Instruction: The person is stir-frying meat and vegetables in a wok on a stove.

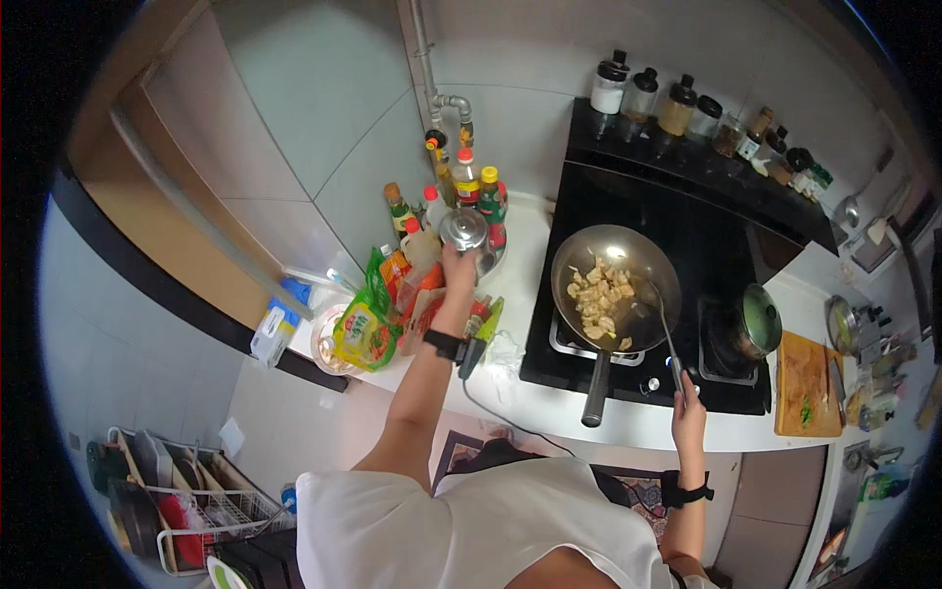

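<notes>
My left hand (460,266) is on a shiny metal lidded container (464,230) among the bottles left of the stove; whether its fingers grip it is hard to tell. In my right hand (688,412) is the handle of a metal spatula (669,331), whose far end rests inside a wok (647,258). Pieces of cooked-looking meat (600,294) lie in the wok, mostly on its left side. The wok sits on the left burner, its dark handle (597,390) pointing towards me.
Sauce bottles (491,202) and food packets (360,331) crowd the left counter. A lidded pot (759,324) stands on the right burner, beside a wooden cutting board (798,383) with a knife (837,383). Seasoning jars (677,107) line the ledge behind the stove.
</notes>
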Demonstrator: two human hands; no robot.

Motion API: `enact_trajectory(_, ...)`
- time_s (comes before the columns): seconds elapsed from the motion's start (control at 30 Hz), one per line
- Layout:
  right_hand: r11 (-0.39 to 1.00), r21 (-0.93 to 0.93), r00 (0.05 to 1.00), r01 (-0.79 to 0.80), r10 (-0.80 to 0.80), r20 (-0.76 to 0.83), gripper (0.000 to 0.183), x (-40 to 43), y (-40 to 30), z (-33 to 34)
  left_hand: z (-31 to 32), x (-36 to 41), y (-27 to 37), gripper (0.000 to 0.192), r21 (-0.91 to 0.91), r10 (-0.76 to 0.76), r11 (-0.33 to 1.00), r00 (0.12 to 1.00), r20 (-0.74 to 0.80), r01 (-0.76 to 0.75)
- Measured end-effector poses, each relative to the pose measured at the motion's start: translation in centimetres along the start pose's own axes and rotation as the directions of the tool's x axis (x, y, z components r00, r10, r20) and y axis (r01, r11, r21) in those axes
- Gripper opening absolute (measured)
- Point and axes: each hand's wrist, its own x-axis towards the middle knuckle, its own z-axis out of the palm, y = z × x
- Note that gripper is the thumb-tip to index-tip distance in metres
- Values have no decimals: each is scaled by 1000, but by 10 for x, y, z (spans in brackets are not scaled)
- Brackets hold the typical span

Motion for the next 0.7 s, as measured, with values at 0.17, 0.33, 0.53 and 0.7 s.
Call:
enact_trajectory(0.17, 998, -34, 999, -53, 53, -5, 38, -11, -20, 10, -87, 29, 57, 38, 46, 130, 991, 982, -136, -124)
enact_trajectory(0.33, 983, -23, 957, 184, -184, -226, 38, -12, -18, 32, -138, 64, 16, 29, 752, 228, 572, 944, 239, -328)
enact_trajectory(0.53, 999, 12, 988, -45, 46, -144, 36, -15, -46, 32, -157, 90, -8, 26, 750, 113, 578, 942, 315, -321)
enact_trajectory(0.7, 978, 151, 978, -142, 162, -131, 36, -16, -51, 20, -129, 85, 30, 32, 562, 372, 673, 877, 305, -481)
